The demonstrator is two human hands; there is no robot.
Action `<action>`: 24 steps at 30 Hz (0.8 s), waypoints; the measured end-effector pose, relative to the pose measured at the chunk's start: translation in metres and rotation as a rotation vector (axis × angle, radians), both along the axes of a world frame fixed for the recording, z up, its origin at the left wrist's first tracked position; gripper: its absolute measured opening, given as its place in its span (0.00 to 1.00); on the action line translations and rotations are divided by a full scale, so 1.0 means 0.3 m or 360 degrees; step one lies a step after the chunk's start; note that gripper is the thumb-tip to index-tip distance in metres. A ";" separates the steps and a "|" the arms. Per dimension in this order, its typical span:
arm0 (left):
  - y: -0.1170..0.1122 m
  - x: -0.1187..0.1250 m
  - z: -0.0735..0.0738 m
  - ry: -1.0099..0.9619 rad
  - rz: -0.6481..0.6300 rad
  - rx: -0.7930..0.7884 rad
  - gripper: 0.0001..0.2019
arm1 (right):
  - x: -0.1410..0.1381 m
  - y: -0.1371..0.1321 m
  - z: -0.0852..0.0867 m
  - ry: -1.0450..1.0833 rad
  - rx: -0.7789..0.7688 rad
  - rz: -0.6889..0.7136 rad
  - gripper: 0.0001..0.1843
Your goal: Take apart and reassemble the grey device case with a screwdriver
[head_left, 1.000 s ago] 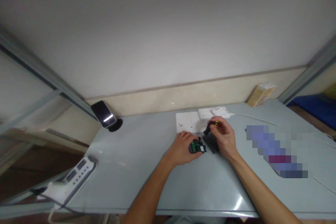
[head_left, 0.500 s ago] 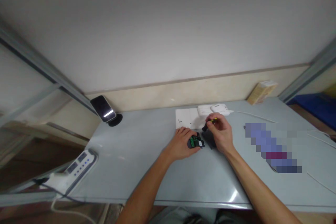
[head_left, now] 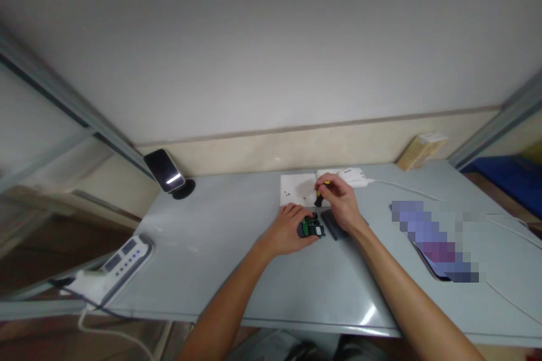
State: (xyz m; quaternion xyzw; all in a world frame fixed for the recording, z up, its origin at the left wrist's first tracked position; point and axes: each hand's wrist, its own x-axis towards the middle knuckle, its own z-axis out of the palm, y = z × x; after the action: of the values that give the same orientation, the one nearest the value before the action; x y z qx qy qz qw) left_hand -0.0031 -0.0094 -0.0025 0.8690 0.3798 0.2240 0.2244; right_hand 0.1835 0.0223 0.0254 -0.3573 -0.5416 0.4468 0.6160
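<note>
My left hand (head_left: 292,229) is closed around the edges of a small black device with a green circuit board (head_left: 312,227) facing up, held low over the table. In my right hand (head_left: 340,200) is a yellow-and-black screwdriver (head_left: 320,194), pinched between thumb and fingers; its tip points down near the far edge of the circuit board, and I cannot tell whether it touches. Under my right hand lies a flat dark grey cover (head_left: 333,225). Behind both hands is a white sheet (head_left: 292,183) with several tiny dark pieces, perhaps screws, on it.
A white plug block with a cable (head_left: 355,176) lies behind my right hand. To the right is a phone with a blurred screen (head_left: 436,248); a yellowish box (head_left: 421,151) stands at the back. On the left are a phone on a stand (head_left: 164,171) and a white power strip (head_left: 122,265).
My right hand has moved left with the screwdriver, which now points more steeply down by the circuit board. More of the grey cover shows. My left hand keeps its hold.
</note>
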 end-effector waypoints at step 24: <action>-0.002 0.002 0.005 0.0028 -0.0004 -0.0028 0.18 | -0.016 -0.072 0.012 0.0243 0.0034 -0.0016 0.14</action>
State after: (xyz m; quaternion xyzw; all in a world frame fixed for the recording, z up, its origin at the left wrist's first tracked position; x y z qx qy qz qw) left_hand -0.0026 -0.0100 -0.0010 0.8694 0.3827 0.2126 0.2290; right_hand 0.1786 0.0008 0.0291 -0.3184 -0.4960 0.4636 0.6616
